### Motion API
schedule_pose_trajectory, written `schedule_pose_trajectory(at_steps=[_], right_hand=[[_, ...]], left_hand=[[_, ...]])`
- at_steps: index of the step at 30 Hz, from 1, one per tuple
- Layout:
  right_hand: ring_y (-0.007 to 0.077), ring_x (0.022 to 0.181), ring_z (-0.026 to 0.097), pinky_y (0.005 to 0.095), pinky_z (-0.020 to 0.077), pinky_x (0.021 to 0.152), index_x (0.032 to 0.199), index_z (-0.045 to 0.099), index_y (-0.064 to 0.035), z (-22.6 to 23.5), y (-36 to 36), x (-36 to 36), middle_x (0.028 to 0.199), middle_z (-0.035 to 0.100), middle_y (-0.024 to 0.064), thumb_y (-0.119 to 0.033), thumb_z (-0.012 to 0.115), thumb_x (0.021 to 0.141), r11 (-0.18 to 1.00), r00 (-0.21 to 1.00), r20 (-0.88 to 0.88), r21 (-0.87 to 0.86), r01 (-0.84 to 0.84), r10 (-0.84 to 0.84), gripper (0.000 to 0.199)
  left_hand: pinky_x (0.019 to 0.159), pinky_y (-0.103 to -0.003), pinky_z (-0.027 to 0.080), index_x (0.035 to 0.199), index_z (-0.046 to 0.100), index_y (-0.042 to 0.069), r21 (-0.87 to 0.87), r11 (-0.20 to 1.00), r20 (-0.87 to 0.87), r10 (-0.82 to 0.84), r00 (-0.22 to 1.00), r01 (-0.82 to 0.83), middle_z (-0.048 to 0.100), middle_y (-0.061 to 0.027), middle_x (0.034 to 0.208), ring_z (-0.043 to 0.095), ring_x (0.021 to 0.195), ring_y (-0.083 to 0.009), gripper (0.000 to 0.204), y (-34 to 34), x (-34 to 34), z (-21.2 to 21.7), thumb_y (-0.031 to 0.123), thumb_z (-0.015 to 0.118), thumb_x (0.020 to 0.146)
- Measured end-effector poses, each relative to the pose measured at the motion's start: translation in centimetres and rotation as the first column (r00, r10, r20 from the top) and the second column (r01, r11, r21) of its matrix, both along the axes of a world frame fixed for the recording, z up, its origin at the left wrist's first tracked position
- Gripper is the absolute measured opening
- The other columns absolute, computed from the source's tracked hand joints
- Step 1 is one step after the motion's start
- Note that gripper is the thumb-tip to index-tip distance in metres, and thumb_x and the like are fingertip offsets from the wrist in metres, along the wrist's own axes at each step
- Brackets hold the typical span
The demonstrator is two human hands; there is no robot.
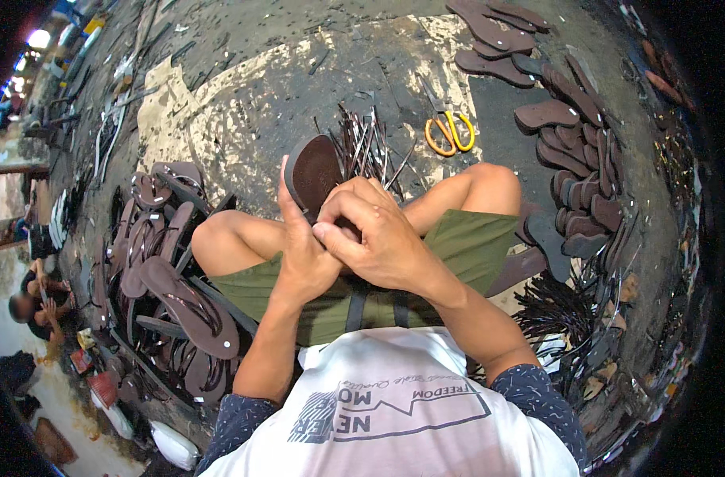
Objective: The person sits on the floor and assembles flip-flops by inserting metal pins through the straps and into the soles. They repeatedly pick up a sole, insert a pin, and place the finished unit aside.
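Where the wearer is seated cross-legged on the floor, a white printed shirt and olive-green shorts are seen nearest to the camera. Above the shorts, a dark brown sandal sole is held by the left hand; it is tilted up, with its broad rounded end pointed away from the body. A digit of the left hand is laid along the left edge of the sole. The right hand is placed at the lower end of the sole, close against the left hand, with its fingers curled and its spread narrow. Whether anything is pinched by the right hand cannot be told, as the contact area is hidden by the fingers.

To the left of the wearer, brown sandals fitted with dark thong straps are found heaped and overlapping. To the right, a bundle of black strips is noted beside the wearer. Just beyond the held sole, loose dark strips are gathered in a pile. Scissors with orange and yellow handles are laid to the right of that pile, with the handles spread. Farther right, brown soles are scattered and stacked in a curved row. At the far left, another person is observed, partly blurred.
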State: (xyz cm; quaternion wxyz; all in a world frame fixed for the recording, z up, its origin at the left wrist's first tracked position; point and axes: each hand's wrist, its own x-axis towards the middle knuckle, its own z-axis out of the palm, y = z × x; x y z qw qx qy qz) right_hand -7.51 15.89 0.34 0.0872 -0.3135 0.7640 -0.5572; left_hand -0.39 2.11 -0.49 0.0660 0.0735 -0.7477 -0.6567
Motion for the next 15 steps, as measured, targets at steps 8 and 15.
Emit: schedule_pose_trajectory(at_steps=[8, 15], right_hand=[[0.0238, 0.075, 0.061, 0.0397, 0.0394, 0.070, 0.084, 0.066, -0.0126, 0.1, 0.2, 0.1, 0.077, 0.067, 0.0014, -0.021, 0.076, 0.082, 0.975, 0.970, -0.217, 0.165, 0.146, -0.109, 0.013], [0.0230, 0.074, 0.059, 0.0406, 0.0389, 0.071, 0.080, 0.062, -0.0140, 0.4, -1.5, 1.0, 0.075, 0.063, 0.0018, -0.019, 0.078, 0.076, 0.946, 0.904, -0.426, 0.273, 0.172, -0.041, 0.017]], left_hand=[[0.090, -0.026, 0.049, 0.142, 0.048, -0.003, 0.301, 0.954, 0.120, -0.027, 0.992, -0.010, 0.063, -0.0048, 0.121, 0.060, 0.105, -0.0110, 0.043, -1.4, 1.2, 0.7, 0.000, 0.056, 0.100], [0.089, -0.025, 0.049, 0.142, 0.046, -0.004, 0.238, 0.971, 0.098, -0.010, 0.995, -0.014, 0.062, -0.0055, 0.117, 0.059, 0.105, -0.0099, 0.039, -2.2, 2.5, 0.0, 0.000, 0.052, 0.103]])
